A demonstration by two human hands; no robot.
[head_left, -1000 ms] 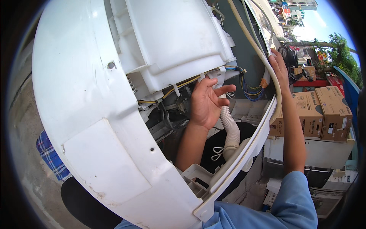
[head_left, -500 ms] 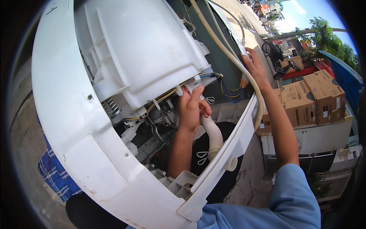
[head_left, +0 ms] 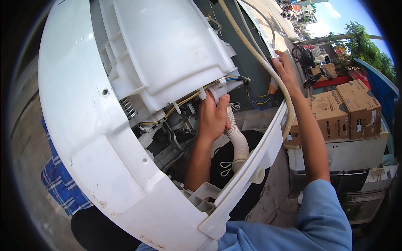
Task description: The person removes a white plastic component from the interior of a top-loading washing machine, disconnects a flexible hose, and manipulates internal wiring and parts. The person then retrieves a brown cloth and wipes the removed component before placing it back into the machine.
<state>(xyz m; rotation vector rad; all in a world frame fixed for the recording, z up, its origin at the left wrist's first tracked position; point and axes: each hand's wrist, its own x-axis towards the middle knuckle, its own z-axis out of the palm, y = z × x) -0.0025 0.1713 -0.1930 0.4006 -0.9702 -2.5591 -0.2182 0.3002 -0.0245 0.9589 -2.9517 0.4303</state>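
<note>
A washing machine lies tipped with its underside open, its white plastic tub (head_left: 176, 46) exposed. My left hand (head_left: 213, 117) reaches up through the white base frame (head_left: 247, 180). Its fingers are closed around the upper end of a ribbed white drain hose (head_left: 238, 140), just under the tub; the fingertips are partly hidden. A bundle of coloured wires (head_left: 256, 100) hangs beside that hand. My right hand (head_left: 287, 73) grips the edge of the grey cabinet panel (head_left: 257, 31), the thumb on the near side, next to a thick beige hose (head_left: 268, 75).
A white curved panel (head_left: 71, 104) of the machine fills the left side, near a suspension spring (head_left: 129, 108). Blue plaid cloth (head_left: 63, 184) lies at the far left. Cardboard boxes (head_left: 364, 111) are stacked on a white appliance at right; a motorbike (head_left: 307, 62) stands beyond.
The view has shifted slightly, so the machine sits a little further right and lower. My left hand's fingers have curled in closer to the hose. My right hand keeps its hold on the panel edge.
</note>
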